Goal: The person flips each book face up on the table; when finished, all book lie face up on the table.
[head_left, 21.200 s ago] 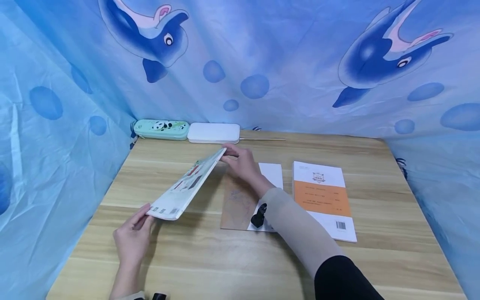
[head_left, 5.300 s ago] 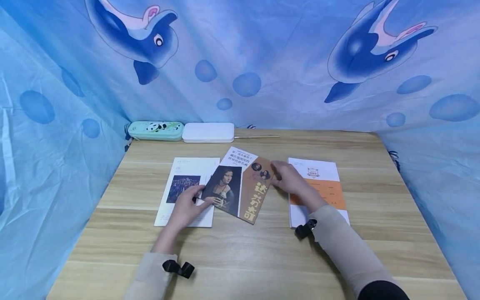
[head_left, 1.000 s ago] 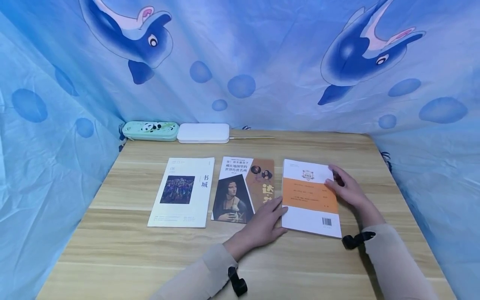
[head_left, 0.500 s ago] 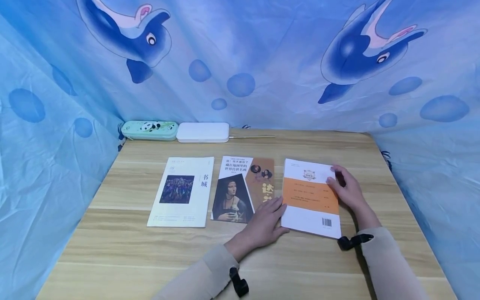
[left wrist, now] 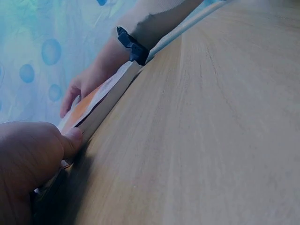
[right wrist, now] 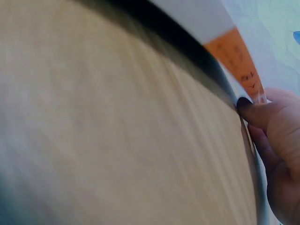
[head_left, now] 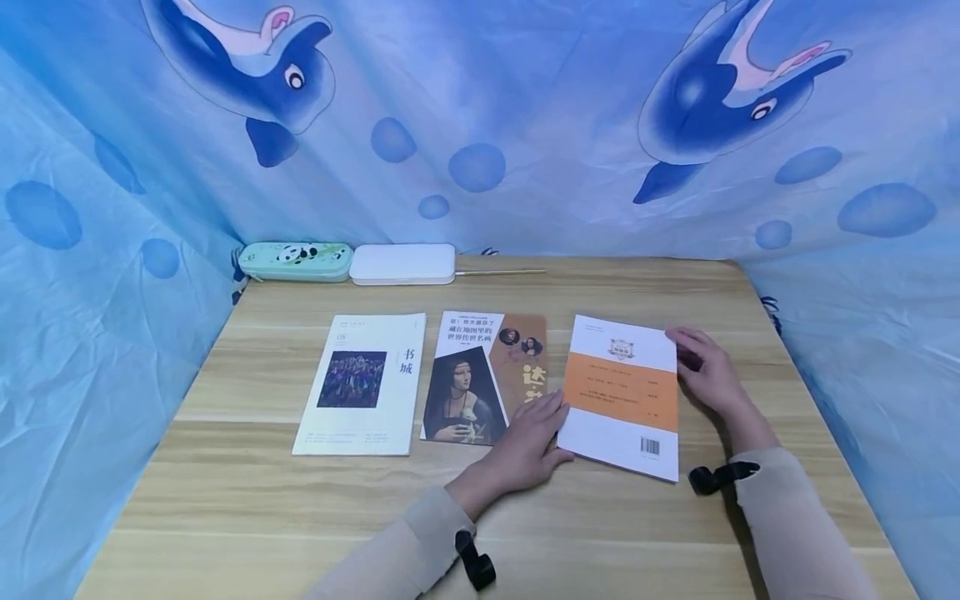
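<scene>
A white book (head_left: 617, 447) with an orange band and a barcode lies at the right of the row. My right hand (head_left: 707, 367) pinches its upper right edge. In the right wrist view, the thumb (right wrist: 255, 112) is at the cover's edge, and a dark shadow runs beneath the raised side. My left hand (head_left: 517, 446) rests at the book's lower left, fingers along the left edge and thumb by the corner. It overlaps a brown-and-white book (head_left: 465, 392) with a portrait. In the left wrist view, the left thumb (left wrist: 72, 139) touches the white book's edge.
A white book (head_left: 360, 433) with a dark picture lies at the left. Along the back edge stand a green panda pencil case (head_left: 296, 261), a white flat case (head_left: 402, 264) and a thin stick (head_left: 500, 272). Blue dolphin-print curtains (head_left: 555, 100) surround the wooden table (head_left: 247, 517).
Earlier the left and middle books were set down in a row. Over the last second the right edge of the orange-banded book has tilted up slightly with my right hand; my left hand has barely moved.
</scene>
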{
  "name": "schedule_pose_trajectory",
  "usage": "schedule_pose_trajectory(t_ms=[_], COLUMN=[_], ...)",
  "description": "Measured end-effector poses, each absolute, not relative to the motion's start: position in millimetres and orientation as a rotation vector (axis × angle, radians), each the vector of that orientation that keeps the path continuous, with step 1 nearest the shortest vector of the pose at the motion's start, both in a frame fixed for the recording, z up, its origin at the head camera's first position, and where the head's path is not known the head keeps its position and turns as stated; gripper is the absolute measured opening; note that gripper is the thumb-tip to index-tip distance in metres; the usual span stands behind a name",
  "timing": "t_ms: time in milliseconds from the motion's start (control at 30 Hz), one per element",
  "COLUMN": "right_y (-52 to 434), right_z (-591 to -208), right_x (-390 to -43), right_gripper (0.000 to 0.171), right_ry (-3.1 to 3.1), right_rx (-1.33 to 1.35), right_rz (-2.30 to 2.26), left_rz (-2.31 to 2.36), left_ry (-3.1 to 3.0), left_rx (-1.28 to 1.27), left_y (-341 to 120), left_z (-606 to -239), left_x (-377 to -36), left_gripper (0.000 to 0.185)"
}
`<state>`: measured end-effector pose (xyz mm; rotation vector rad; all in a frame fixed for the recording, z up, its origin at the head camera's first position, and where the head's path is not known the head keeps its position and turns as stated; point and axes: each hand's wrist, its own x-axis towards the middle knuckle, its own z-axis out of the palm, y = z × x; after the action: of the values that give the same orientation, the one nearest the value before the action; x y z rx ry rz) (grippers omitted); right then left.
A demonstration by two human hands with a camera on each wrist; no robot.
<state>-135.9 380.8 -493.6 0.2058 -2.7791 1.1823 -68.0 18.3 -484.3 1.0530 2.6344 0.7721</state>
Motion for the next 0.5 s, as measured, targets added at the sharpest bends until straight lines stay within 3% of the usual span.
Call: schedule_pose_trajectory(t_ms=[267,500], right_y=[388,386], right_z=[-485,-477], right_x=[-137,-132], right_gripper=[0.055,0.048], right_ry=[-2.776,-2.801], right_rx=[0.330,0.173], right_rz=[1.102,1.214], left_rz=[0.800,0.968], left_ry=[2.669,2.825], left_rx=[1.005,0.983], left_y=[21,20], left_z=[-478,-475], left_x=[-66,-66], left_gripper=[0.085,0.057])
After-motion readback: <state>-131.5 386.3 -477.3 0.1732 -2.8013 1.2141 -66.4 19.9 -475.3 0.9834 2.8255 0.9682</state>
